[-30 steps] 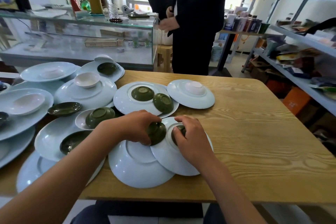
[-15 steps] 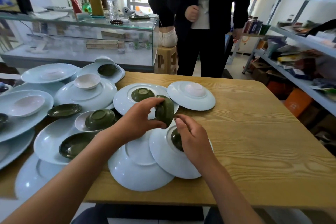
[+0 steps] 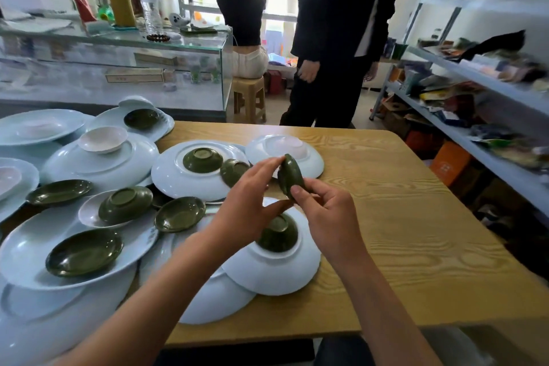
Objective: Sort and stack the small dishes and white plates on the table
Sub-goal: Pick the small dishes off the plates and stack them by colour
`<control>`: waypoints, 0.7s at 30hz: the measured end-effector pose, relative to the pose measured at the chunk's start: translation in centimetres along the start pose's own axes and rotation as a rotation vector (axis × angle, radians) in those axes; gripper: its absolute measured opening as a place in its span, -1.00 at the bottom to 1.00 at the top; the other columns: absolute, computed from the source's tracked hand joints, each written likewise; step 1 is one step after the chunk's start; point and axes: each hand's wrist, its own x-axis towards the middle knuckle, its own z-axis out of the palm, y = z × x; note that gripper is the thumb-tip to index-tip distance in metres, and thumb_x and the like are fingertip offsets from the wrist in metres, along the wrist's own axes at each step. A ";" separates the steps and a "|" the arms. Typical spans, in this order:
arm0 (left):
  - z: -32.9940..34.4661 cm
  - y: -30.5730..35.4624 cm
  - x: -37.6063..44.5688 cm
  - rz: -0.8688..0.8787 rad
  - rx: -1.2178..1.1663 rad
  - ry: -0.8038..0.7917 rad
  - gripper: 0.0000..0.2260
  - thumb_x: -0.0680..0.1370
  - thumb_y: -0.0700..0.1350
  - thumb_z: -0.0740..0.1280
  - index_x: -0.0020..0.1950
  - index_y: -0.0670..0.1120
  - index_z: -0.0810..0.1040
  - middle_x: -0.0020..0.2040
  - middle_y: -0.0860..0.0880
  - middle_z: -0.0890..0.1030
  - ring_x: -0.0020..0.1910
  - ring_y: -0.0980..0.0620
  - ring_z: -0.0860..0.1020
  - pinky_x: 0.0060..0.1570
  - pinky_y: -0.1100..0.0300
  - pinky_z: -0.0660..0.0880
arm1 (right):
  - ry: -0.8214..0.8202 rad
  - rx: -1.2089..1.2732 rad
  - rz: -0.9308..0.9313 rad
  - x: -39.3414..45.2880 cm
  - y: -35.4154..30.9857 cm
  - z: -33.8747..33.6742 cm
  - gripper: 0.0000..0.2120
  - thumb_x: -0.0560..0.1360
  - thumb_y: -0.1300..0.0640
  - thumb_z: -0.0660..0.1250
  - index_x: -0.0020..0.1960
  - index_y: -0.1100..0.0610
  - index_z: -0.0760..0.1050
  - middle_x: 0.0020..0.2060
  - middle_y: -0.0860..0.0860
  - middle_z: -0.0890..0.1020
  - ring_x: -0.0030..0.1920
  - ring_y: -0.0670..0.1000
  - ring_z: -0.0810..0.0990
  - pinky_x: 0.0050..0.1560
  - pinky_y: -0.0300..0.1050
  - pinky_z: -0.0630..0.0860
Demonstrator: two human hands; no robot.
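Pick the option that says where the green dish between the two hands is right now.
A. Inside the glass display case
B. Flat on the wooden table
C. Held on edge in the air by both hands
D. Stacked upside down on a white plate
C: the small green dish stands on edge above the plates, pinched between the left hand and the right hand.
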 end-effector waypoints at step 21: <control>2.9 -0.5 -2.5 -0.132 0.355 -0.369 -0.38 0.37 0.17 0.48 0.37 0.04 0.43 0.32 0.08 0.46 0.29 0.02 0.41 0.24 0.13 0.40 | 0.131 -0.934 -0.008 -0.5 13.7 -9.0 -0.78 0.53 0.25 0.31 0.13 0.14 0.64 0.08 0.10 0.63 0.16 0.13 0.51 0.13 0.00 0.46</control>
